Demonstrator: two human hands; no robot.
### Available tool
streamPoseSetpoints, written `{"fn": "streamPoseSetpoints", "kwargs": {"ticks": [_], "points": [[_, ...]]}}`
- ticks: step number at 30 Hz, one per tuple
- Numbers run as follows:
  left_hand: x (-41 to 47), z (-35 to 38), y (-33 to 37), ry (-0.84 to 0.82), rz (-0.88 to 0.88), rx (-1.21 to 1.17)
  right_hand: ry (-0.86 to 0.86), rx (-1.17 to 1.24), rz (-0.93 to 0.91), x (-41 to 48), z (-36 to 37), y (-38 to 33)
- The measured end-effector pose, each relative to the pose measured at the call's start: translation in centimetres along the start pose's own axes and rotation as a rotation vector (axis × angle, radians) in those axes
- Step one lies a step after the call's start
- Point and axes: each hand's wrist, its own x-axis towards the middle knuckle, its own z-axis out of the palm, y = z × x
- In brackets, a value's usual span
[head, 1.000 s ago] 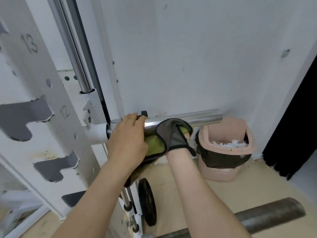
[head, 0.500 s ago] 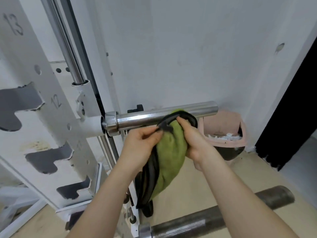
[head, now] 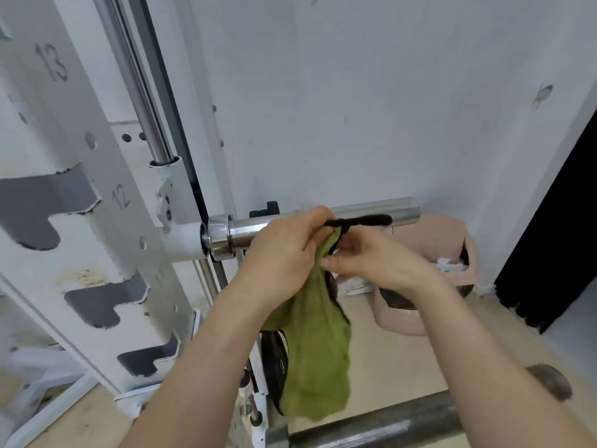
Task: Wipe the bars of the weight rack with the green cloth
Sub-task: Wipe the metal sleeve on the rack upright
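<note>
A green cloth (head: 318,347) with a black hem hangs down in front of a horizontal chrome bar (head: 397,210) that sticks out of the white weight rack (head: 97,253). My left hand (head: 284,250) grips the cloth's top edge just in front of the bar. My right hand (head: 371,258) pinches the same top edge right beside it. A loop of the black hem reaches up over the bar's front. A vertical chrome guide rod (head: 139,88) runs up the rack at the upper left.
A pink bin (head: 452,250) with a dark liner stands on the floor by the wall, behind my right wrist. A dark weight plate (head: 274,367) hangs low on the rack. A thick dark bar (head: 403,421) crosses the bottom. A black curtain (head: 555,253) is on the right.
The cloth was wrapped on the chrome bar under both hands; it has come off the bar and now hangs down full length, held at its top edge by both hands.
</note>
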Motion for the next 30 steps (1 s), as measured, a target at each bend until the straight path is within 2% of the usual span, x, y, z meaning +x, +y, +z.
{"fn": "streamPoseSetpoints", "kwargs": {"ticks": [4, 6, 9, 11, 14, 16, 17, 18, 20, 22, 24, 27, 30], "points": [[0.7, -0.8, -0.6, 0.146, -0.154, 0.026, 0.088, 0.292, 0.030, 0.4, 0.5, 1.2], [0.8, -1.3, -1.6, 0.033, -0.300, 0.032, 0.211, 0.250, -0.011, 1.3, 0.0, 0.4], [0.1, -2.1, -2.8, -0.305, -0.548, -0.208, 0.402, 0.166, -0.028, 4.2, -1.9, -0.8], [-0.6, -2.1, -3.5, -0.349, -0.585, -0.050, 0.439, 0.186, -0.031, 6.1, -2.9, -1.3], [-0.2, -2.6, -3.6, -0.116, -0.588, 0.327, 0.626, 0.318, 0.018, 9.0, -3.7, -1.3], [1.2, -3.2, -3.5, 0.150, -0.549, 0.360, 0.815, 0.304, -0.047, 10.6, -4.1, -1.7], [2.2, -3.5, -3.6, 0.289, -0.533, 0.336, 0.854, 0.238, -0.098, 11.2, -4.1, -2.0], [3.3, -3.7, -3.8, 0.398, -0.528, 0.289, 0.836, 0.129, -0.129, 11.6, -3.5, -2.6], [5.0, -3.6, -4.0, 0.489, -0.558, 0.155, 0.582, -0.180, -0.177, 11.9, -0.5, -2.8], [5.3, -2.8, -4.4, 0.436, -0.619, 0.010, 0.263, -0.661, -0.231, 12.0, 3.9, -1.8], [4.1, -2.0, -4.4, 0.359, -0.645, -0.018, 0.115, -0.988, -0.209, 12.2, 6.2, -0.3], [1.4, -1.1, -5.4, 0.320, -0.608, 0.324, 0.081, -1.068, -0.242, 13.4, 6.6, -1.1], [-0.3, 0.1, -6.9, 0.173, -0.609, 0.607, 0.026, -1.074, -0.337, 14.7, 7.7, -2.4]]}}
